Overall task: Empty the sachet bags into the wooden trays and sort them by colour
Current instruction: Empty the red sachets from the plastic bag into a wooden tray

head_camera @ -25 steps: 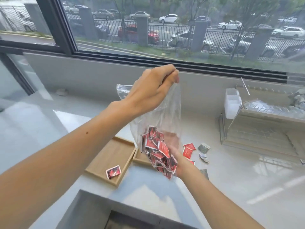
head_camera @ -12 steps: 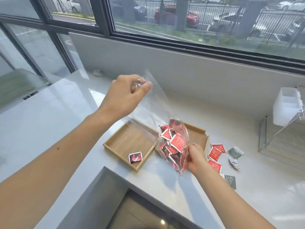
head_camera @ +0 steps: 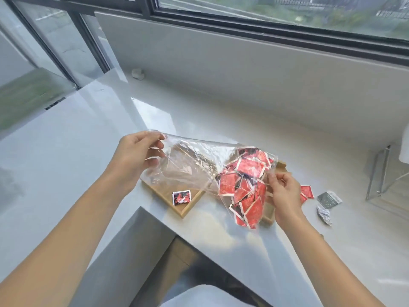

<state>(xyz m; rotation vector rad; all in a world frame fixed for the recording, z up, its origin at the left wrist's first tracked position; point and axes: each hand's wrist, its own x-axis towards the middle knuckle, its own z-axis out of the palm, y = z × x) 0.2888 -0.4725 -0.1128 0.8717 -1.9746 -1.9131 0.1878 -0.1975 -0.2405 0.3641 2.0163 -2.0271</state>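
**Clear bag held sideways over the trays**

At frame centre, the left hand [head_camera: 136, 155] pinches the open end of the clear bag [head_camera: 194, 167]; the right hand [head_camera: 282, 196] has its fingers clamped on the far end, where the red sachets [head_camera: 243, 187] bunch. Below, a wooden tray [head_camera: 188, 206] holds one sachet [head_camera: 181, 196]. Loose grey sachets [head_camera: 328, 199] lie on the counter [head_camera: 66, 151] at right.

A home kitchen, it seems: a glossy white counter [head_camera: 73, 156] runs under a wide window [head_camera: 287, 16] facing grass outside, with a wire dish rack [head_camera: 380, 173] at the right.
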